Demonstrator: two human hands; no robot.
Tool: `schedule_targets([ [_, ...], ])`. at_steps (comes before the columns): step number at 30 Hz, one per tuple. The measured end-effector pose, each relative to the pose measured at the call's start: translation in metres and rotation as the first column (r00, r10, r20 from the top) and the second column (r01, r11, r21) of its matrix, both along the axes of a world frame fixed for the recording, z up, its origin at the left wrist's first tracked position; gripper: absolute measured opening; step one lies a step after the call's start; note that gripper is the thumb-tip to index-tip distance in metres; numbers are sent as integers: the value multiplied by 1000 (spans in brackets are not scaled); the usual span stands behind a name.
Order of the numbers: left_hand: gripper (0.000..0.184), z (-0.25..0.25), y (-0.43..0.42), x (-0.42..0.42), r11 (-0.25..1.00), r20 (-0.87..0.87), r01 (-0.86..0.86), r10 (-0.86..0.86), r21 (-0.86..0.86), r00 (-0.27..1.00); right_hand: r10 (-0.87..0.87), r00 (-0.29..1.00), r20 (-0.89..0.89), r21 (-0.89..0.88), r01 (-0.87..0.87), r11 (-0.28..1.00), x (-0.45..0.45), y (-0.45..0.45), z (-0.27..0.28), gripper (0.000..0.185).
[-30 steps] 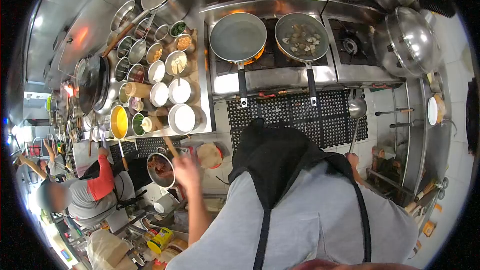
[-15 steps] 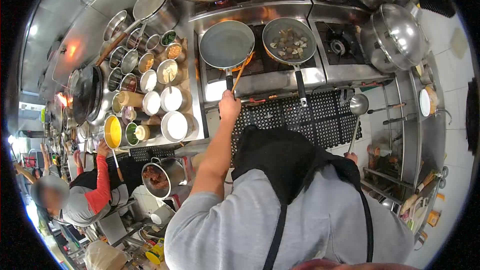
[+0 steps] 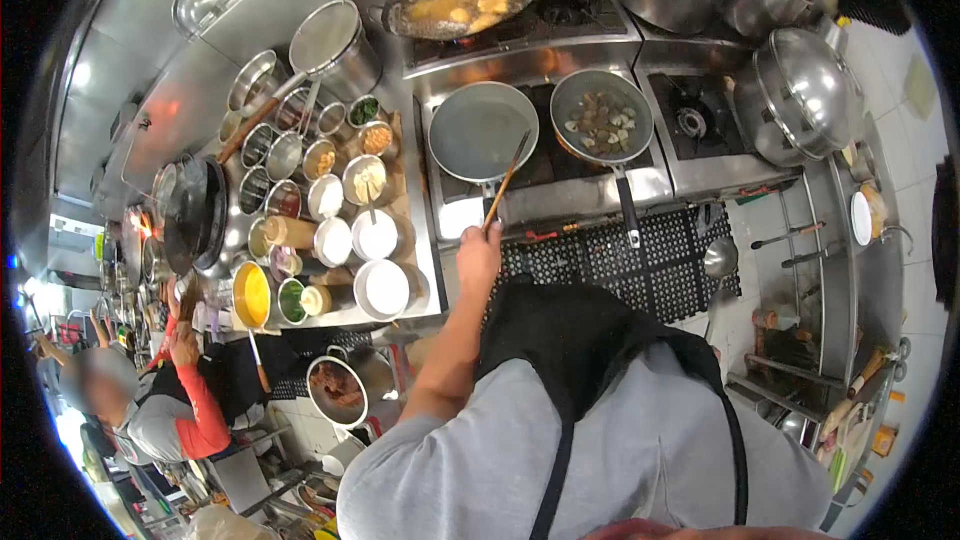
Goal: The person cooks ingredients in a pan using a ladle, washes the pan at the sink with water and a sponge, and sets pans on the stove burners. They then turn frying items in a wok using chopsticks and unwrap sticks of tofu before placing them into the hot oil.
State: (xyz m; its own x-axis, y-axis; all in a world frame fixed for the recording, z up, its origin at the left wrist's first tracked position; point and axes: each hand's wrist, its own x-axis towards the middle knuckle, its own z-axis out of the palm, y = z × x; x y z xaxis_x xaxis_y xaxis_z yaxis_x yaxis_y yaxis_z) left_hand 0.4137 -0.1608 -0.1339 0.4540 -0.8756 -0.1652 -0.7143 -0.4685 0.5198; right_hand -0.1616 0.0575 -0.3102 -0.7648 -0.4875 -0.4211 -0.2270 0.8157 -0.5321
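My left hand (image 3: 479, 256) is closed round brown chopsticks with dark tips (image 3: 508, 178). The handle of a grey frying pan (image 3: 482, 130) runs into the same grip. The chopstick tips are over the pan's right side, and a thin layer of clear liquid seems to cover its bottom. Beside it, a second frying pan (image 3: 562, 133) holds clams (image 3: 604, 124), its black handle pointing towards me. Low on my right hangs a metal ladle (image 3: 720, 258). My right hand is almost wholly hidden by my shoulder, at the end of the ladle's handle.
A wok of frying pieces in oil (image 3: 465, 5) sits on the back burner. Left are several ingredient tubs (image 3: 383, 290) and a bowl of yellow liquid (image 3: 251, 295). A co-worker in red sleeves (image 3: 203, 410) stands left. A large steel dome (image 3: 805, 95) and shelf rack (image 3: 822, 270) are right.
The view has shifted, so the stove and tubs appear lower and farther right. The chopsticks now reach farther across the pan's right side. The co-worker's hand has left the yellow bowl's edge.
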Motion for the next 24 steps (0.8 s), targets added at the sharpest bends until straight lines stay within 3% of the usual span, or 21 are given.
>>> schedule_targets([
  [3,40,30,-30,49,936,133,70,-25,-345,991,23,998,-53,-12,-23,1000,25,-5,25,12],
  [5,36,91,-79,85,947,221,101,-33,-306,975,38,999,-30,40,-36,999,72,-21,101,11],
  [6,34,120,-106,102,897,239,165,-69,-410,969,15,1000,-3,25,-15,1000,74,-19,94,12],
  [7,33,133,-142,126,904,279,201,-97,-376,955,-7,1000,23,11,7,1000,77,-18,89,12],
  [9,29,174,-207,149,929,361,197,-75,-314,930,-106,988,112,-100,118,988,62,9,26,15],
  [12,26,191,-305,180,958,492,222,-108,-179,864,34,997,-71,48,-30,998,81,27,39,20],
  [15,30,180,-375,204,967,491,254,-215,-12,844,9,996,-87,74,-2,997,93,62,31,24],
  [18,32,183,-392,200,961,468,276,-248,11,848,248,931,-269,134,-219,966,71,137,-34,28],
  [22,30,177,-414,202,930,526,365,-293,-37,798,129,970,-208,119,-106,987,89,137,-5,28],
  [24,29,204,-400,188,909,564,412,-305,-70,767,72,981,-182,125,-50,991,102,129,14,28],
])
